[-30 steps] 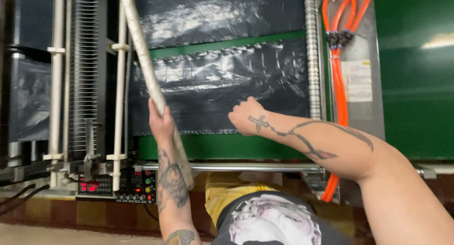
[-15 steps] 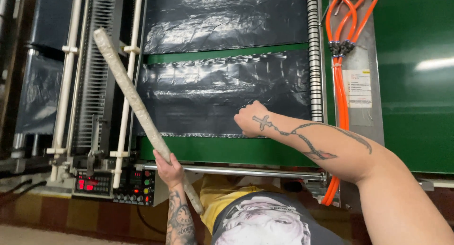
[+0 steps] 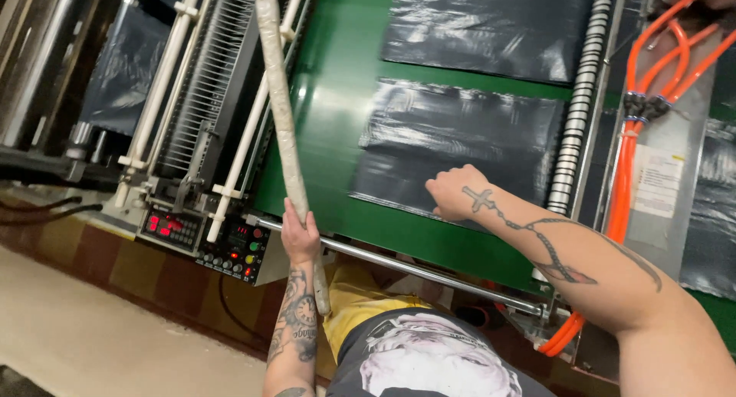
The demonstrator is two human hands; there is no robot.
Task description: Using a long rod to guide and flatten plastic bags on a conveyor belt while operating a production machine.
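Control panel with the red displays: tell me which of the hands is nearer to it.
Left. The left hand grips the pale wrapped rod just right of the control panel. The right hand rests farther right on the black plastic sheet on the green belt.

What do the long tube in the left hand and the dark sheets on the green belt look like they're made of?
Tube: probably cardboard, pale, matte, mottled with wear; left hand grips its lower part. Dark sheets: thin glossy plastic film, wrinkled, with streaky glare; right hand rests on one. Green belt: smooth, slightly shiny, likely rubber or vinyl.
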